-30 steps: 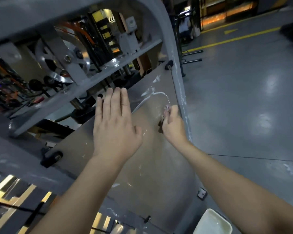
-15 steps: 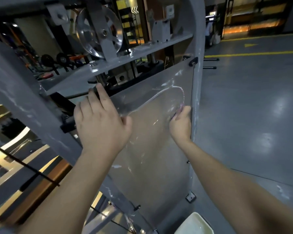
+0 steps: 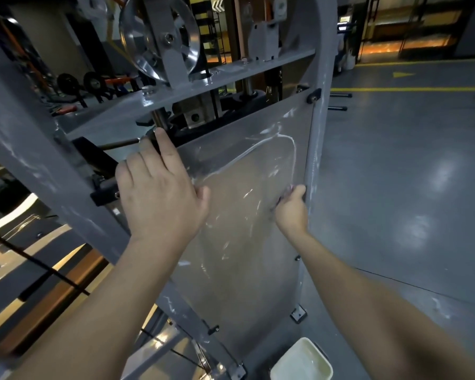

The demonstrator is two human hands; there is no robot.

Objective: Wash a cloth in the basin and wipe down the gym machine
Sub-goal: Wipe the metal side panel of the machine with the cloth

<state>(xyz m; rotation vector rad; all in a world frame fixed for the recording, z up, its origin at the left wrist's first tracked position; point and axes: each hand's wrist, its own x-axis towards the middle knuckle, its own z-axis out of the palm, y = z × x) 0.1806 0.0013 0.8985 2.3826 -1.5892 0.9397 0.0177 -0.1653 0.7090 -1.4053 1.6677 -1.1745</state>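
A glossy grey gym floor (image 3: 395, 165), marked with yellow lines, carried the grey machine frame (image 3: 317, 149) on bolted feet, with a pale basin (image 3: 302, 362) standing just beside its base

Dim indoor light, glare patches on floor (image 3: 412, 231), wide-angle edge distortion

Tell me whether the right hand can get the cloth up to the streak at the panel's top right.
Probably yes. The right hand holds the cloth against the panel, just below the streak; nothing lies between them, and the left hand is off to the side.
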